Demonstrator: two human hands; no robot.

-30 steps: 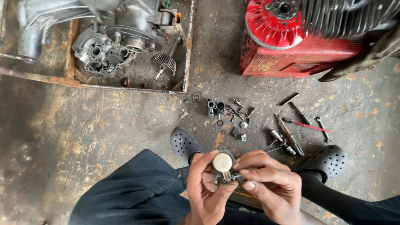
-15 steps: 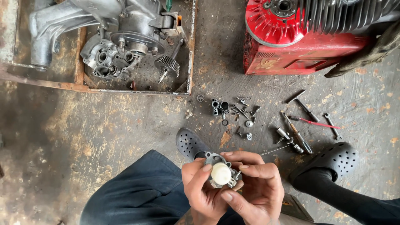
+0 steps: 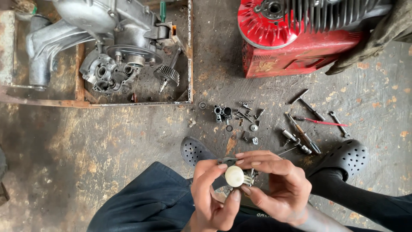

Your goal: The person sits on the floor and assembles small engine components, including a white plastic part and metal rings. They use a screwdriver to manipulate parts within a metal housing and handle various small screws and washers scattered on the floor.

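At top left, an engine casing (image 3: 107, 47) rests in a metal tray (image 3: 189, 64); a red engine (image 3: 300, 38) sits opposite. Below, left hand (image 3: 210, 195) and right hand (image 3: 279, 189) together pinch a small cream-capped part (image 3: 234, 176) above the lap.

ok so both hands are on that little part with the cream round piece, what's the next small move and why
Probably steady the metal part in the right hand and work the cream round piece with the left hand: left thumb and forefinger already pinch it, and the right hand grips the body.

Faint gold emblem label (image 3: 267, 65) on the red engine housing (image 3: 300, 56), top right.
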